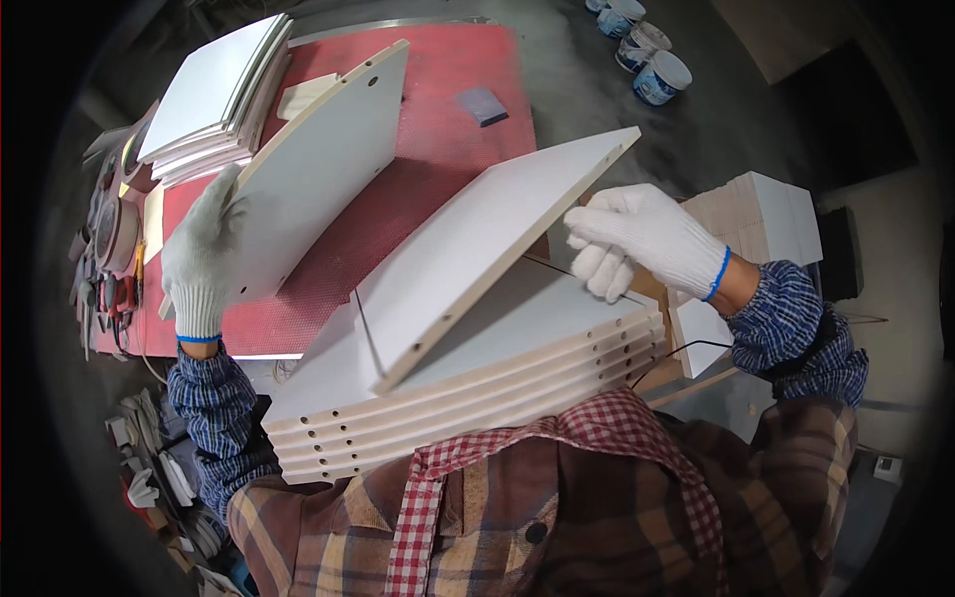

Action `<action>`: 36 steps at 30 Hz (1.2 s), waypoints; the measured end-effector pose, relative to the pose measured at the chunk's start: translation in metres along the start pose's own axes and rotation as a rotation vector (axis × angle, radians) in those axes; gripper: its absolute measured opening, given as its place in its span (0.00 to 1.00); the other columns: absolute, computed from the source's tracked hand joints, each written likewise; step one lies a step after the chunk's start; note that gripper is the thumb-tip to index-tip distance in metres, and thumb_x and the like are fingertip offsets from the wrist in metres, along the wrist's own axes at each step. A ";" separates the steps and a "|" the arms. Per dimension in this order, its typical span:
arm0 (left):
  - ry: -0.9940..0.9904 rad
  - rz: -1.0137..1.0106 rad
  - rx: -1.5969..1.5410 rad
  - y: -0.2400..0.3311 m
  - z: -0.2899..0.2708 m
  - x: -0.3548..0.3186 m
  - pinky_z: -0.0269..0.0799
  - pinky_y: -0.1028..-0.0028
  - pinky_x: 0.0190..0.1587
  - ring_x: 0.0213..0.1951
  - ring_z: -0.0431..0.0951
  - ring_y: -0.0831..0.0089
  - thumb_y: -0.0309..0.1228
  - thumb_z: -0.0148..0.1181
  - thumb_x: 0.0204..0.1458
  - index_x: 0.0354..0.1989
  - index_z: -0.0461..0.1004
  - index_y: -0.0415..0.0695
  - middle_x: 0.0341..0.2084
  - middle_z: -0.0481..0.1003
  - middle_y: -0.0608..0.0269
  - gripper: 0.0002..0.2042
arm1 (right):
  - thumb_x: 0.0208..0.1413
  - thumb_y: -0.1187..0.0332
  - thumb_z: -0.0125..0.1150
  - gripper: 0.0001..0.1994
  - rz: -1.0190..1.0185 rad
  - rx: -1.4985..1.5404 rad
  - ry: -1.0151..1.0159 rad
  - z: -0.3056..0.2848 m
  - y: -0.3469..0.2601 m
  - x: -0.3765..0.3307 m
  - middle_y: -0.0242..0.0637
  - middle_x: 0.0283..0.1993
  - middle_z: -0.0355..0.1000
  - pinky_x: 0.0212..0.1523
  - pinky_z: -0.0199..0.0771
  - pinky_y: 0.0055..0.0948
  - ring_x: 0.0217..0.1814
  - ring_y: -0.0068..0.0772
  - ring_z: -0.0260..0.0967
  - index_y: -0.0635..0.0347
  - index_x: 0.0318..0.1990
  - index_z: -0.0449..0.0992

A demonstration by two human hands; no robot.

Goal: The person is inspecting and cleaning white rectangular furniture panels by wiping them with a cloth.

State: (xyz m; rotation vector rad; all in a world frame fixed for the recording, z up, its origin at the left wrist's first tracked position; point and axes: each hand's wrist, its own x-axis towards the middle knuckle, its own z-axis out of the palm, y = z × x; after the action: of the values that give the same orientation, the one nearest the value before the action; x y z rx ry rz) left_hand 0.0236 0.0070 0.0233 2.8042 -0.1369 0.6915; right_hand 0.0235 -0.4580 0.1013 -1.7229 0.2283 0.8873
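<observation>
My left hand (204, 254), in a white knitted glove, is closed on the near edge of a thin white board (328, 164) with drilled holes. That board stands tilted over a red mat (458, 70). At the right, my gloved right hand (637, 234) has its fingers curled at the edge of a second white board (497, 229), which slants up from the pile; its fingertips meet the edge, though the exact grip is partly hidden. Beneath lies a stack of white boards (468, 383) with pale, drilled edges. A thin black strap (368, 333) crosses the top.
More white boards (219, 85) are piled at the far left of the mat. A small grey block (482, 105) lies on it. Tape rolls (117, 234) and tools crowd the left edge. Tubs (662, 78) stand on the far floor; another board stack (761, 214) is at right.
</observation>
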 end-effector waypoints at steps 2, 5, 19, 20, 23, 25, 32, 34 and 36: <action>-0.019 -0.052 0.018 0.010 0.002 0.002 0.80 0.66 0.49 0.46 0.84 0.59 0.33 0.61 0.60 0.63 0.75 0.54 0.47 0.83 0.58 0.21 | 0.65 0.57 0.61 0.16 -0.054 -0.316 0.118 0.003 -0.010 -0.001 0.34 0.22 0.74 0.23 0.69 0.21 0.22 0.22 0.74 0.63 0.32 0.77; -0.029 -0.077 0.030 0.013 0.001 -0.001 0.80 0.67 0.49 0.47 0.84 0.59 0.32 0.61 0.60 0.62 0.76 0.54 0.48 0.82 0.58 0.21 | 0.61 0.51 0.61 0.18 -0.199 -0.669 0.341 0.007 -0.034 0.002 0.33 0.24 0.78 0.31 0.76 0.27 0.24 0.25 0.76 0.58 0.34 0.81; 0.001 -0.051 0.030 0.025 -0.002 -0.003 0.81 0.63 0.44 0.43 0.85 0.57 0.34 0.61 0.59 0.58 0.78 0.51 0.44 0.83 0.57 0.18 | 0.58 0.32 0.52 0.41 0.113 -1.470 -0.117 -0.081 -0.036 0.208 0.59 0.51 0.79 0.55 0.71 0.46 0.53 0.57 0.76 0.70 0.47 0.83; 0.021 -0.036 0.017 0.022 -0.001 -0.004 0.81 0.63 0.44 0.42 0.85 0.57 0.34 0.61 0.59 0.57 0.78 0.51 0.42 0.83 0.58 0.17 | 0.56 0.32 0.54 0.40 0.134 -1.422 -0.149 -0.079 -0.037 0.208 0.60 0.52 0.78 0.55 0.71 0.46 0.53 0.57 0.76 0.70 0.47 0.83; 0.029 -0.016 0.026 0.009 -0.001 0.001 0.80 0.61 0.42 0.41 0.84 0.55 0.35 0.61 0.59 0.55 0.78 0.51 0.40 0.83 0.58 0.15 | 0.57 0.32 0.54 0.40 0.143 -1.333 -0.150 -0.071 -0.039 0.200 0.57 0.50 0.80 0.54 0.71 0.47 0.50 0.57 0.76 0.69 0.44 0.84; 0.025 -0.010 0.065 -0.006 -0.003 0.016 0.80 0.60 0.42 0.40 0.84 0.54 0.36 0.61 0.59 0.54 0.79 0.50 0.39 0.83 0.57 0.15 | 0.57 0.32 0.53 0.39 0.085 -1.361 -0.161 -0.084 -0.030 0.204 0.56 0.50 0.80 0.54 0.71 0.46 0.50 0.56 0.77 0.69 0.44 0.84; -0.089 -0.191 0.149 -0.061 -0.006 0.076 0.77 0.62 0.45 0.40 0.84 0.54 0.43 0.61 0.60 0.54 0.79 0.46 0.37 0.82 0.51 0.18 | 0.58 0.33 0.54 0.39 0.058 -1.386 -0.133 -0.082 -0.032 0.201 0.56 0.48 0.80 0.52 0.72 0.46 0.49 0.55 0.77 0.70 0.45 0.84; -0.107 -0.250 0.118 -0.080 -0.005 0.090 0.77 0.62 0.46 0.41 0.84 0.56 0.45 0.61 0.61 0.53 0.80 0.46 0.38 0.83 0.50 0.19 | 0.58 0.34 0.54 0.39 0.075 -1.385 -0.157 -0.081 -0.033 0.203 0.56 0.47 0.81 0.52 0.72 0.46 0.48 0.55 0.77 0.70 0.45 0.84; -0.118 -0.296 0.072 -0.116 -0.003 0.104 0.76 0.64 0.47 0.40 0.84 0.60 0.46 0.62 0.60 0.52 0.81 0.44 0.38 0.83 0.50 0.20 | 0.60 0.35 0.55 0.37 0.121 -1.413 -0.139 -0.080 -0.036 0.205 0.53 0.47 0.82 0.54 0.72 0.42 0.48 0.49 0.78 0.68 0.48 0.84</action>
State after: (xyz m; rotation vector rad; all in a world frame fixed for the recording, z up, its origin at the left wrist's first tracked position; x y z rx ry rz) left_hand 0.1315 0.1168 0.0487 2.8474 0.2828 0.4699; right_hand 0.2217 -0.4591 0.0000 -2.9077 -0.5437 1.3947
